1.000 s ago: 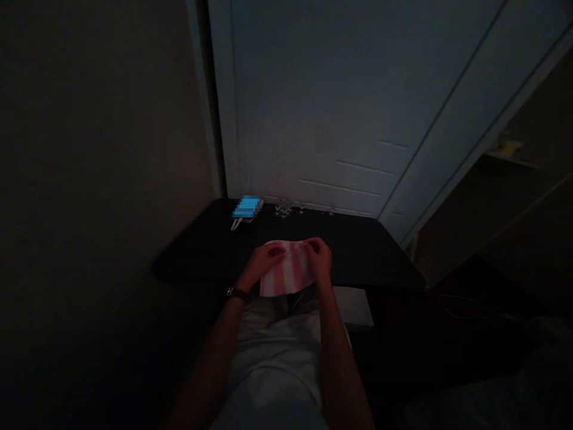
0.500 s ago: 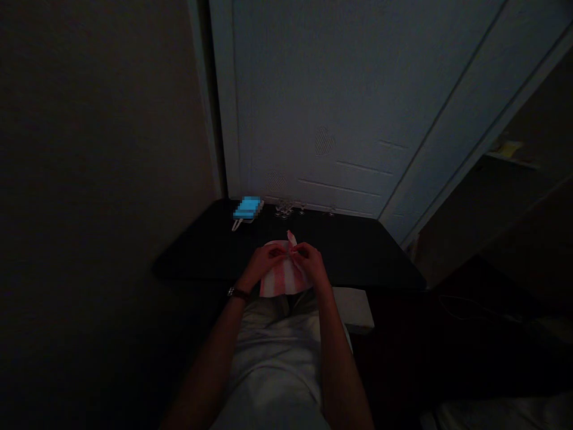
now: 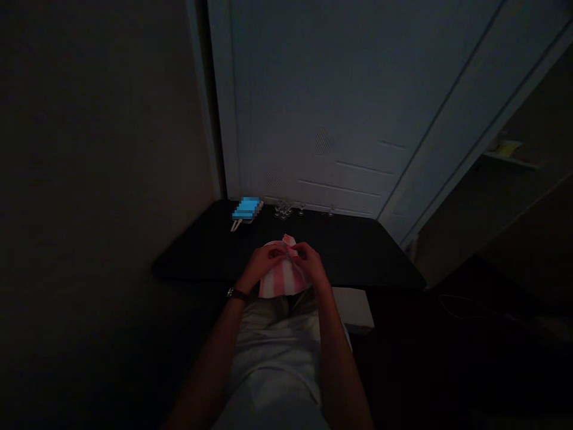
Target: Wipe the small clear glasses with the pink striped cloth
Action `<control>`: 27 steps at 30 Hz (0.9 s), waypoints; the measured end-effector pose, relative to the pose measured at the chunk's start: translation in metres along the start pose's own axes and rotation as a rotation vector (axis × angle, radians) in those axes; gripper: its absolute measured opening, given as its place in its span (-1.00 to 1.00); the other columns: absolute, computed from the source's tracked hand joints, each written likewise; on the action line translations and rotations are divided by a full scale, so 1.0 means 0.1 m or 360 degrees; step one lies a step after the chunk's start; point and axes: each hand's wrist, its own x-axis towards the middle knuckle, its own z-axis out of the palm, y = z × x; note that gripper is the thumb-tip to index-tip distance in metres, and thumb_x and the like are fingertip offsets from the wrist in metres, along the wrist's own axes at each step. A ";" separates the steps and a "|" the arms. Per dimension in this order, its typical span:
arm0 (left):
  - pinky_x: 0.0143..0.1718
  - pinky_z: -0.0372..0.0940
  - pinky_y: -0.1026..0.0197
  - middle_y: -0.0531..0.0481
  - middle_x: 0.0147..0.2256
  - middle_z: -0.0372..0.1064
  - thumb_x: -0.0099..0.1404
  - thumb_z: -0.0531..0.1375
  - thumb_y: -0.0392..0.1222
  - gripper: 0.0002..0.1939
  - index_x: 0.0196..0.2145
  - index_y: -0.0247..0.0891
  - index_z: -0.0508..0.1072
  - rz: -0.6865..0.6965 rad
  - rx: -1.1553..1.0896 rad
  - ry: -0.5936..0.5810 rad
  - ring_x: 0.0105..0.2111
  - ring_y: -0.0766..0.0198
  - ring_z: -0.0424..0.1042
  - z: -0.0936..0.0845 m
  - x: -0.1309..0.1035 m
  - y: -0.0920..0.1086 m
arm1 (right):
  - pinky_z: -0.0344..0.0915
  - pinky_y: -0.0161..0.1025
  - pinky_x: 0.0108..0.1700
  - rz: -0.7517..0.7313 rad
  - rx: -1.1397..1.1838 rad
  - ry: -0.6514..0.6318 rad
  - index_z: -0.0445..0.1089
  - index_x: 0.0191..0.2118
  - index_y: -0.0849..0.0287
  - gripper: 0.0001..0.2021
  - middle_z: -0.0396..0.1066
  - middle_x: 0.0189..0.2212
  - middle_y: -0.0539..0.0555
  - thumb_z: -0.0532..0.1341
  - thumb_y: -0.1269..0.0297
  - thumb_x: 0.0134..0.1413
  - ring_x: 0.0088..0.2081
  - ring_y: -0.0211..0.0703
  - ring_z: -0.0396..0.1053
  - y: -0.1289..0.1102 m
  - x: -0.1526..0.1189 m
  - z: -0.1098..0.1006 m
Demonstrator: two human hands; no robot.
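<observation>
A pink-and-white striped cloth (image 3: 283,280) hangs over the near edge of the black table, in front of my body. My left hand (image 3: 263,263) pinches the cloth near its top, thumb and fingers together. Opposite it, my right hand (image 3: 310,263) grips the gathered fabric close to the left fingertips. A short end of cloth sticks up between the two hands. In the dim light, any small item between the fingertips cannot be made out.
On the black table (image 3: 358,251), a device with a blue pixelated screen (image 3: 246,208) and a pale cable lies back left. Several small shiny clear pieces (image 3: 283,209) sit along the back by a panelled white door (image 3: 313,89). A white box (image 3: 353,307) is below the table's front right.
The upright end of the cloth has tipped left and folded wider between my fingers. Both hands stay nearly in place, still holding the cloth.
</observation>
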 end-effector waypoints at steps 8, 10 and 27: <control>-0.12 0.26 0.22 -0.02 -0.20 0.45 0.09 0.14 -0.25 -0.77 -0.25 -0.24 0.46 0.0009 0.0012 0.0022 -0.21 0.21 0.42 0.00 0.00 0.03 | 0.21 -0.36 -0.35 -0.0009 0.0004 -0.0012 0.38 -0.26 0.13 -0.78 0.42 -0.33 -0.02 0.14 0.37 -0.12 -0.39 -0.27 0.31 0.01 0.00 -0.01; -0.12 0.26 0.21 -0.02 -0.21 0.45 0.09 0.15 -0.24 -0.77 -0.25 -0.24 0.46 0.0002 0.0020 0.0026 -0.21 0.20 0.42 -0.01 0.00 0.04 | 0.21 -0.37 -0.37 -0.0013 0.0008 -0.0020 0.38 -0.26 0.13 -0.79 0.42 -0.34 -0.02 0.13 0.35 -0.11 -0.41 -0.28 0.30 0.01 0.00 -0.01; -0.09 0.25 0.22 0.00 -0.20 0.44 0.08 0.15 -0.26 -0.77 -0.26 -0.23 0.47 0.0039 -0.0029 0.0007 -0.18 0.21 0.41 -0.01 0.01 0.06 | 0.21 -0.38 -0.35 -0.0070 -0.0030 -0.0086 0.39 -0.23 0.13 -0.77 0.42 -0.32 -0.02 0.13 0.34 -0.09 -0.39 -0.27 0.32 0.02 0.01 -0.04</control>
